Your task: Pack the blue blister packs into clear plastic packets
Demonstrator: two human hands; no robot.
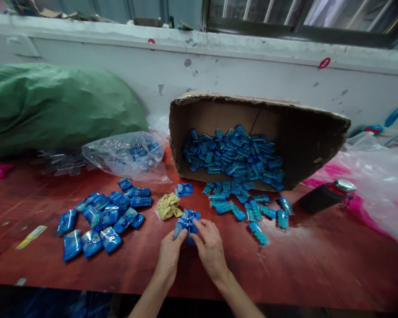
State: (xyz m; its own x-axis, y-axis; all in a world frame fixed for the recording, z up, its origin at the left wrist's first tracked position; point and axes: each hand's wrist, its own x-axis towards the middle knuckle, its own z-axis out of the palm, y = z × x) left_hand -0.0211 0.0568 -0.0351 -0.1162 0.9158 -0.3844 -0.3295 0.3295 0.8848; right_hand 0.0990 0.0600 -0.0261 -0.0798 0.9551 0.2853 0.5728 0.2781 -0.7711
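Note:
Both my hands meet low in the middle of the head view over a red table (pixel 318 260). My left hand (pixel 171 254) and my right hand (pixel 209 247) together pinch a small blue packet (pixel 187 223), the left at its lower left corner, the right at its lower right edge. Just left of the packet lies a crumpled yellow cloth (pixel 168 206). A pile of filled blue packets (pixel 102 218) lies to the left. Loose blue toy pieces (pixel 248 207) spill out of a tipped cardboard box (pixel 305 132) behind my hands.
A clear plastic bag (pixel 126 154) holding more packets lies behind the pile. A big green sack (pixel 53 106) fills the back left. A dark bottle with a metal cap (pixel 325 196) lies on its side at the right, next to pink and clear plastic (pixel 378 185).

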